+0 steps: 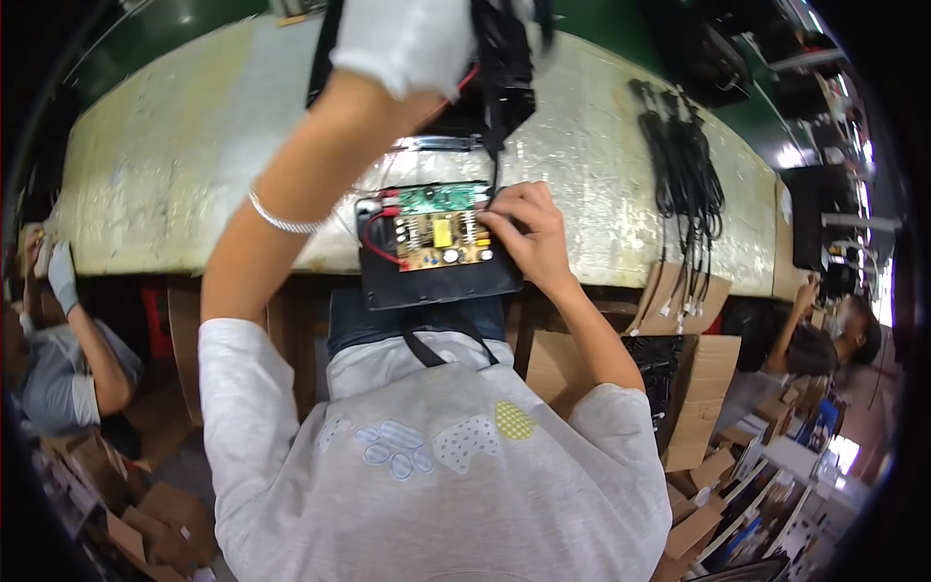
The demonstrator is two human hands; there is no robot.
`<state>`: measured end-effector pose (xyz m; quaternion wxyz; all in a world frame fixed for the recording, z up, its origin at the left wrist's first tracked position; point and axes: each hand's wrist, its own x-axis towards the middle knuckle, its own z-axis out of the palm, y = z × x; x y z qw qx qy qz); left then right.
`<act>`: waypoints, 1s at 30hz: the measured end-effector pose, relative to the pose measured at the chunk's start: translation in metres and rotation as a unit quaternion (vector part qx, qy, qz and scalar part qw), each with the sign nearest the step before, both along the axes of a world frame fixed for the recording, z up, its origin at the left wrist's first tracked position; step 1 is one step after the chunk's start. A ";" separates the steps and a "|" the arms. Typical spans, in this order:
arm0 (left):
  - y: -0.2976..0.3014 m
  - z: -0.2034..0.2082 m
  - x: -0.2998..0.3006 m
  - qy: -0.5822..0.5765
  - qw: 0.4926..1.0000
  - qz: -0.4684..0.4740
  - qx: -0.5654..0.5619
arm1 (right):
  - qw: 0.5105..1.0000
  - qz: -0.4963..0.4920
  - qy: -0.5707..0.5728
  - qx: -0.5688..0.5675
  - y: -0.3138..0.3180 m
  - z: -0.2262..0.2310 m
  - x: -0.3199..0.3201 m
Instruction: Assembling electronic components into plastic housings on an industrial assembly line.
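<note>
A black panel is lying flat at the near edge of the tabletop, just in front of the person's waist, probably so that the work is sitting within easy reach. On it, a green circuit board and a tan circuit board are resting parts-side up, which is leaving their sockets exposed, while a red wire is looping along their left side. The bare right hand is bending its fingers against the boards' right edge, where a black cable is coming down; whether it is pinching the plug end or only steadying the board, I cannot tell. The left hand, in a white glove, is blurring at the top beside a dark bundle of cables; its fingers are not showing clearly, so its grip cannot be told. The left forearm is crossing the tabletop and hiding part of it. Farther right, black cords are hanging over the edge, their white plugs dangling by cardboard. Co-workers are sitting at left and right, well apart.
</note>
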<state>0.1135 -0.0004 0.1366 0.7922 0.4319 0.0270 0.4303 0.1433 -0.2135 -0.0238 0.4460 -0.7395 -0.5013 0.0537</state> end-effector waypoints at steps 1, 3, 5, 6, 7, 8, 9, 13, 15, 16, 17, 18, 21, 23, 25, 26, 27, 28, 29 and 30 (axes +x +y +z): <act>0.055 -0.035 0.029 -0.030 0.996 -0.079 0.041 | 1.000 0.019 0.002 -0.005 0.002 0.008 0.000; 0.057 -0.011 0.026 0.284 0.906 0.037 0.313 | 1.000 0.010 0.005 0.006 -0.014 0.018 0.014; 0.043 -0.013 0.004 0.290 0.791 0.163 0.514 | 0.997 -0.062 0.039 -0.027 -0.036 0.036 0.044; 0.025 -0.007 -0.011 0.303 0.766 0.165 0.543 | 0.991 -0.124 0.003 -0.048 -0.043 0.045 0.058; 0.009 -0.002 -0.025 0.317 0.739 0.169 0.570 | 0.980 -0.184 -0.032 -0.069 -0.051 0.051 0.073; 0.010 -0.018 -0.033 0.282 0.728 0.162 0.603 | 0.979 -0.190 -0.034 -0.068 -0.061 0.052 0.088; 0.011 -0.040 -0.041 0.250 0.715 0.155 0.634 | 0.965 -0.166 -0.178 -0.102 -0.070 0.049 0.103; -0.034 -0.072 -0.082 0.289 0.766 0.010 0.574 | 0.914 -0.007 -0.361 -0.182 -0.078 0.038 0.123; -0.049 -0.100 -0.091 0.326 0.781 -0.030 0.532 | 0.907 0.042 -0.369 -0.200 -0.080 0.033 0.129; -0.054 -0.112 -0.092 0.325 0.760 -0.010 0.564 | 0.896 0.052 -0.388 -0.209 -0.080 0.029 0.130; -0.058 -0.121 -0.095 0.352 0.763 -0.027 0.542 | 0.885 0.067 -0.408 -0.215 -0.077 0.026 0.131; -0.060 -0.128 -0.096 0.346 0.756 -0.008 0.555 | 0.885 0.072 -0.407 -0.213 -0.075 0.025 0.131; -0.065 -0.138 -0.095 0.356 0.711 0.026 0.606 | 0.906 0.055 -0.398 -0.134 -0.066 0.029 0.128; -0.064 -0.142 -0.099 0.372 0.669 0.041 0.642 | 0.967 -0.001 -0.251 -0.042 -0.059 0.038 0.118; -0.059 -0.146 -0.104 0.331 0.617 0.043 0.712 | 0.984 -0.028 -0.177 -0.023 -0.040 0.047 0.099; -0.056 -0.140 -0.102 0.343 0.613 0.003 0.712 | 0.995 -0.080 0.015 0.064 -0.032 0.044 0.089; -0.051 -0.134 -0.101 0.344 0.612 0.004 0.713 | 0.959 -0.126 0.206 0.150 -0.024 0.041 0.082; -0.045 -0.127 -0.101 0.347 0.620 -0.051 0.702 | 0.947 -0.122 0.260 0.142 -0.014 0.035 0.077; -0.040 -0.122 -0.101 0.352 0.626 -0.103 0.688 | 0.947 -0.118 0.263 0.143 -0.004 0.027 0.069; -0.035 -0.120 -0.097 0.364 0.673 -0.123 0.632 | 0.907 -0.114 0.385 0.123 0.006 0.018 0.061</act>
